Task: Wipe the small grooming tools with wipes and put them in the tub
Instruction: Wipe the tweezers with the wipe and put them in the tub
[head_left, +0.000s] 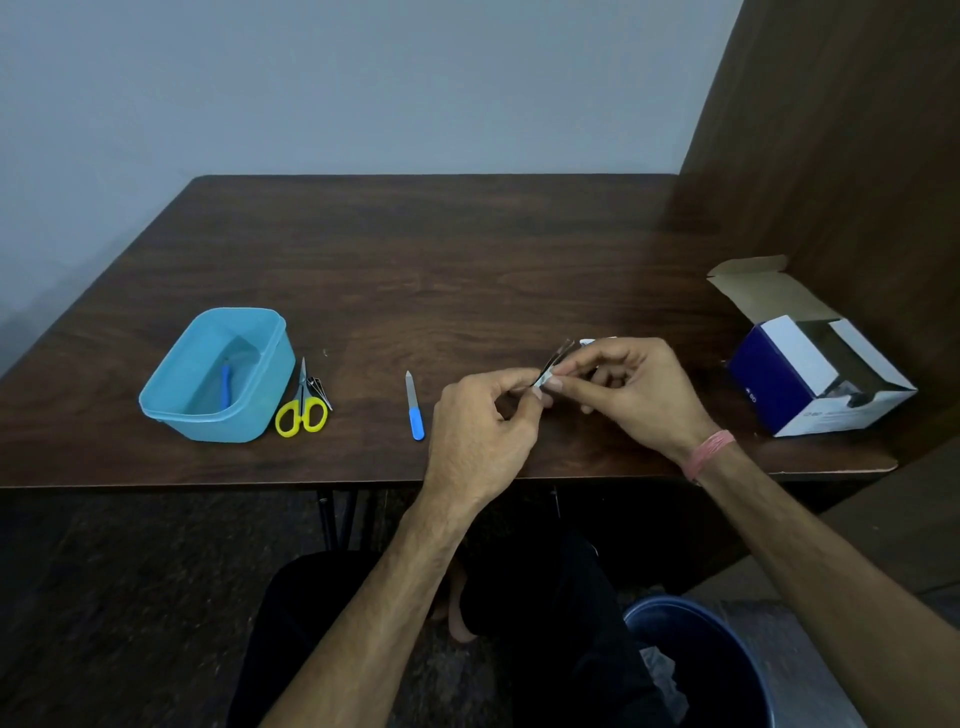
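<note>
Both my hands pinch one small foil wipe sachet (545, 375).
Left hand (480, 426) and right hand (631, 389) grip it; one blue-handled tool (225, 387) lies inside the light-blue plastic tub (171, 374), yellow-handled scissors (302, 402) and blue-handled nail file (414, 408) wait on the tabletop (467, 249).

Translucent blue plastic tub (218, 374) on a dark wood-grain table (415, 249); open cardboard box (815, 364).

Between the tub (218, 374) and the hands lie the scissors (302, 402) and the nail file (414, 408); the far table (441, 249) is open, the box (815, 374) stands right.
</note>
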